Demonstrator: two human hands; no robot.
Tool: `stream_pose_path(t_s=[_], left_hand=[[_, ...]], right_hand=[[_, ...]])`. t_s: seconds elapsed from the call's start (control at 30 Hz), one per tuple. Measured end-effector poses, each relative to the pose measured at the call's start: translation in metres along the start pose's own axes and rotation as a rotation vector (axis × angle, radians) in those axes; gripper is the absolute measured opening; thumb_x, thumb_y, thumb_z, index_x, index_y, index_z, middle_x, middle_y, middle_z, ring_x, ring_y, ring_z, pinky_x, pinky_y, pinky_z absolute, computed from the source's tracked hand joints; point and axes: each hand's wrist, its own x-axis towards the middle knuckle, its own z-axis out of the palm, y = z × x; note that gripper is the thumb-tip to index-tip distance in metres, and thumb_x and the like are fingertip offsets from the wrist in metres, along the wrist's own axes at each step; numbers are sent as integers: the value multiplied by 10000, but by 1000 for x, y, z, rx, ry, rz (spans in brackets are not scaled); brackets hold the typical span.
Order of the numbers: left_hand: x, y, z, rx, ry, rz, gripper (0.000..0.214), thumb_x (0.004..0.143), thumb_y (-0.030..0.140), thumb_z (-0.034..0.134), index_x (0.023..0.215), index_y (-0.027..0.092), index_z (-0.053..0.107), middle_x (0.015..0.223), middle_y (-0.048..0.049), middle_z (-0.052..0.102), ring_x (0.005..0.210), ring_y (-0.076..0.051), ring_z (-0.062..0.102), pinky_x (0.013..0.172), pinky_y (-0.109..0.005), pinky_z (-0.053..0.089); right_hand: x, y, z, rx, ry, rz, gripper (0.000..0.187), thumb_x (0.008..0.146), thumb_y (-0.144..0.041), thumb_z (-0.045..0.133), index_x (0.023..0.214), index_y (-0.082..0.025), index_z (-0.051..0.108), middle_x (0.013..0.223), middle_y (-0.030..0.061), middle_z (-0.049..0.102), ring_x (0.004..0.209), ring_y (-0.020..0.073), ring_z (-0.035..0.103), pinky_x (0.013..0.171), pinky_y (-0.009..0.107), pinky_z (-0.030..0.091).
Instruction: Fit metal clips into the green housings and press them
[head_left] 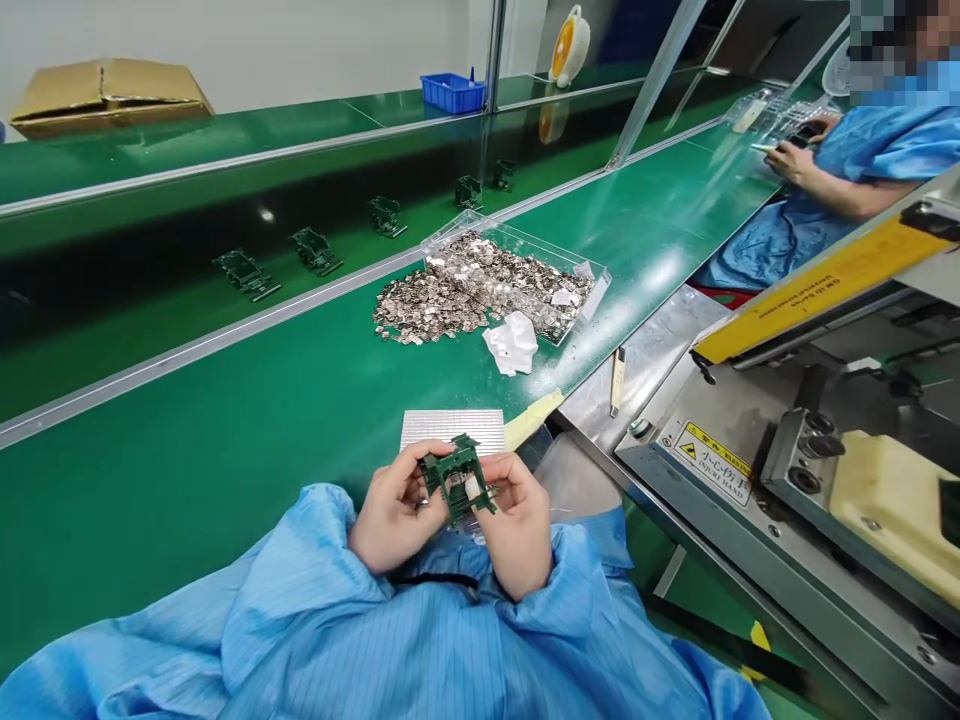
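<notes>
Between my two hands, close to my body, is a dark green plastic frame [459,470] with an open middle. My left hand [396,508] is closed on its left side, thumb in front. On the other side my right hand [519,520] grips it, with the thumb at the frame's opening. Just beyond the hands lies a ribbed, light-coloured plate [454,428], partly covered by them. Farther off, a heap of small metal pieces [431,305] spills from a clear plastic tray [596,295] on the green table [300,400].
Several similar green frames [315,250] stand along the dark belt beyond the table. White crumpled paper [512,343] lies by the heap. To the right are a utility knife [617,382] and a machine [750,450] with a warning label. A co-worker [840,180] sits farther right.
</notes>
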Motion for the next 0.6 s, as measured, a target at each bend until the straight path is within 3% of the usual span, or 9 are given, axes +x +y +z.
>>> stream_pose_path(t_s=[0.23,0.33,0.43,0.5,0.6], left_hand=[[-4,4,17,-18,38,19,301,773,188,646,1063,199,567,745,11,614,560,-90,541,510,-163,463],[-4,3,20,-40,38,37,297,768,189,661,1051,193,569,776,4,630,577,-90,562,523,-165,486],[1,2,15,-94,51,-22,324,773,239,694,1063,189,558,762,14,612,552,-86,567,495,-169,497],[11,4,9,-151,83,-91,381,757,281,726,1075,188,537,795,5,618,570,-100,600,470,-172,502],[32,6,5,-230,72,-165,448,708,305,770,1053,180,513,842,-20,641,664,-143,662,483,-174,520]], right_hand=[[-4,3,-5,90,39,-2,116,712,-232,694,703,-211,581,794,20,619,711,154,616,601,253,536],[-4,3,-12,100,37,-17,97,718,-210,694,715,-203,597,825,20,611,756,154,624,646,250,540],[-2,6,-33,76,0,-25,91,772,-236,668,854,-202,645,887,33,645,810,165,631,712,270,537],[2,13,-52,11,45,-5,148,805,-288,654,927,-204,652,886,36,665,802,168,627,722,280,525],[11,31,-73,-125,-34,95,216,811,-403,649,867,-194,661,779,31,671,723,171,604,660,277,494]])
